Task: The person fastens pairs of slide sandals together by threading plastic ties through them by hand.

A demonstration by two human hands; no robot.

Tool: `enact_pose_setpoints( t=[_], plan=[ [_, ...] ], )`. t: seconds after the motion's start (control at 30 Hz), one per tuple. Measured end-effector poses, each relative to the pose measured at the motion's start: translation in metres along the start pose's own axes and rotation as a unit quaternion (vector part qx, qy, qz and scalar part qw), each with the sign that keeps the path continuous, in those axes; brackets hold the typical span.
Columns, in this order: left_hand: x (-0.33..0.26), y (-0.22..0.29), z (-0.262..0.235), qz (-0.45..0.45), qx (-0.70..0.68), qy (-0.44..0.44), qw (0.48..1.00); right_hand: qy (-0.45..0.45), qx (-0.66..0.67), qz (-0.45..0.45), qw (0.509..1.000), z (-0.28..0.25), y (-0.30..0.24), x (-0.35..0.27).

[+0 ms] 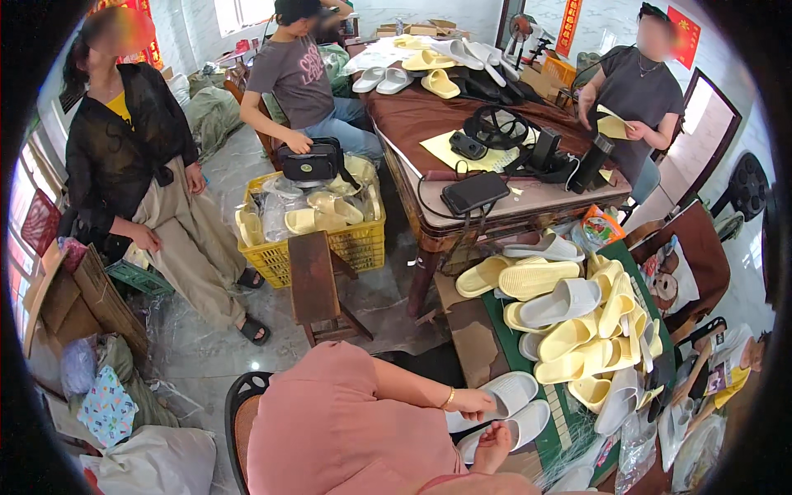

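Observation:
A pair of white slippers (513, 391) lies side by side at the near edge of the green table, in front of me. My left hand (470, 403), a gold bracelet at its wrist, is over the upper slipper with its fingers drawn together. Close by, my right hand (493, 445) is raised beside the lower slipper (530, 421), its fingers curled. Anything between the fingers of either hand is too small to make out. Just beyond the pair, a heap of pale yellow slippers (573, 359) with some white ones covers much of the green table (549, 450).
A wooden bench (312, 276) stands beside a yellow crate (276, 260) of wrapped slippers. The brown-covered table (396, 115) carries a phone (474, 193), cables and more slippers. Three people are around: one standing left, one seated at the back, one at right holding yellow pieces.

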State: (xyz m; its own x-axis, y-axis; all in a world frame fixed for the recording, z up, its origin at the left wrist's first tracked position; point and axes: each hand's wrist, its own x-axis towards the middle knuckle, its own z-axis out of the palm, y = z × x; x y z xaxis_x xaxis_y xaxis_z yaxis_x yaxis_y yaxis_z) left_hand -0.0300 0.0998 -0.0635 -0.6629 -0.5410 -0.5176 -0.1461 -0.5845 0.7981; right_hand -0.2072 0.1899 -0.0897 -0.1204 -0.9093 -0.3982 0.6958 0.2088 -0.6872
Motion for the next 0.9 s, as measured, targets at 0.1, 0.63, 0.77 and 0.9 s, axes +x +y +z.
enact_pose_setpoints(
  t=[0.1, 0.63, 0.77, 0.9],
  plan=[
    [0.001, -0.002, 0.001, 0.025, -0.011, 0.013, 1.000, 0.018, -0.010, 0.044, 0.999, 0.006, 0.014, -0.010],
    [-0.001, -0.019, -0.005, 0.121, 0.126, 0.104, 0.979, -0.011, -0.035, 0.058, 0.998, -0.002, 0.014, -0.006],
    [0.002, -0.030, -0.003, 0.139, 0.186, 0.106, 0.967, 0.010, -0.017, 0.028, 0.999, -0.014, 0.007, -0.016],
    [0.008, -0.042, -0.028, 0.212, 0.192, 0.061, 0.956, 0.092, -0.040, -0.018, 0.995, -0.006, 0.000, -0.014]
  ],
)
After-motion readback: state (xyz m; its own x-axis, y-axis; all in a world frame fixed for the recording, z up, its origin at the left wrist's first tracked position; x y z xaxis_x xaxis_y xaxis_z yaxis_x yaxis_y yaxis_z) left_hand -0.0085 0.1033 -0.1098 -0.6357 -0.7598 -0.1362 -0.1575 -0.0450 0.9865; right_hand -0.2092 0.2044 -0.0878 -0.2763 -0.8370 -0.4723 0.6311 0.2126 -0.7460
